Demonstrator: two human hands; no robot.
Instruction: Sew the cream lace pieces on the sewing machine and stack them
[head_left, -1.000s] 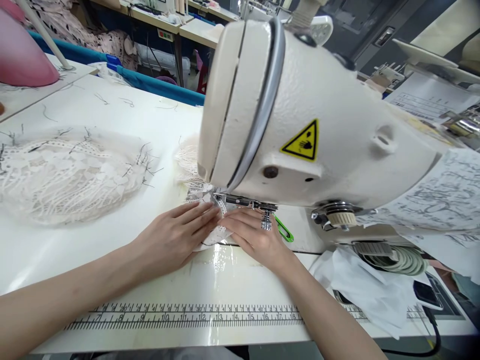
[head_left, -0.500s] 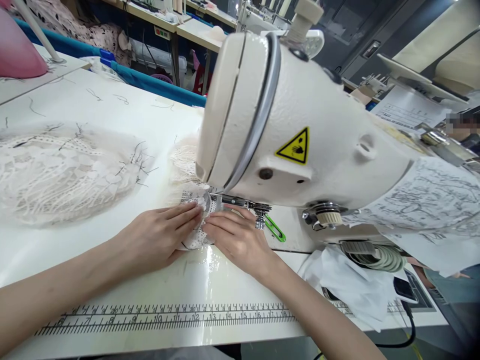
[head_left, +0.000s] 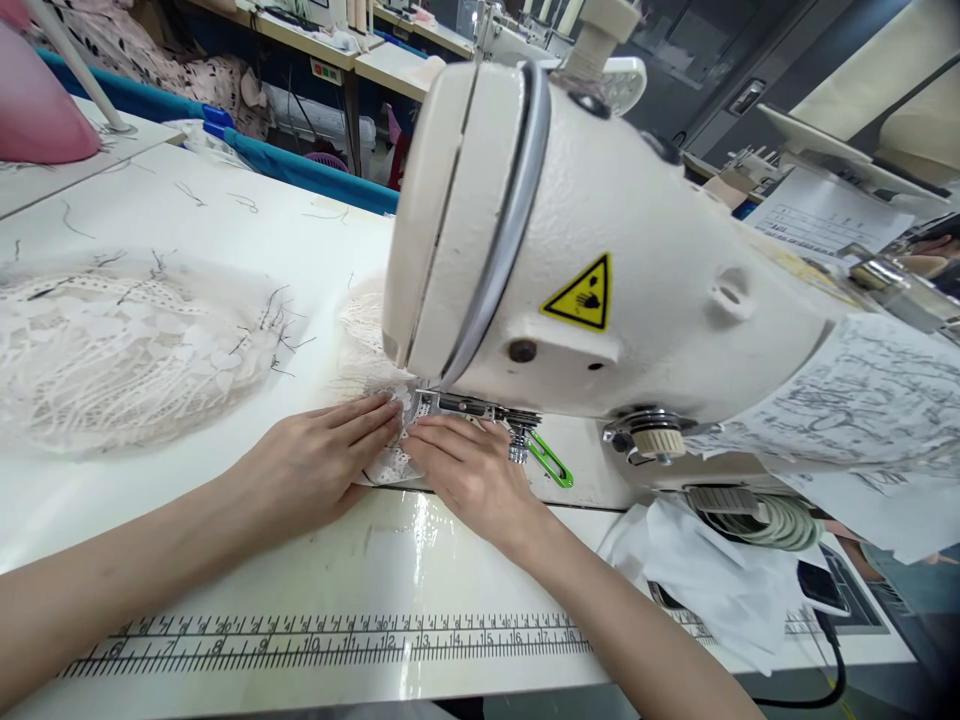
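Beneath the sewing machine's head (head_left: 570, 240) lies a piece of white lace (head_left: 391, 464), partly hidden by the hands and the machine. My left hand (head_left: 330, 450) rests flat on its left side, fingers stretched out close together and pointing at the presser foot. Across from it my right hand (head_left: 472, 470) lies over the lace's right side, fingers extended and slightly bent, close to the metal needle area (head_left: 465, 403). Both thumbs are mostly hidden. More cream lace (head_left: 364, 330) bunches behind the machine's head.
At left a pile of cream lace (head_left: 127, 360) with dark loose threads spreads over the white table. A green thread snipper (head_left: 551, 460) lies right of the needle area. White cloth (head_left: 697, 570) and a dark device (head_left: 821, 585) sit at right. A printed ruler (head_left: 352, 640) runs along the front edge.
The lace has shifted slightly under the hands, and less of it shows between them. Both hands stay in nearly the same place. The whole view has tilted a little.
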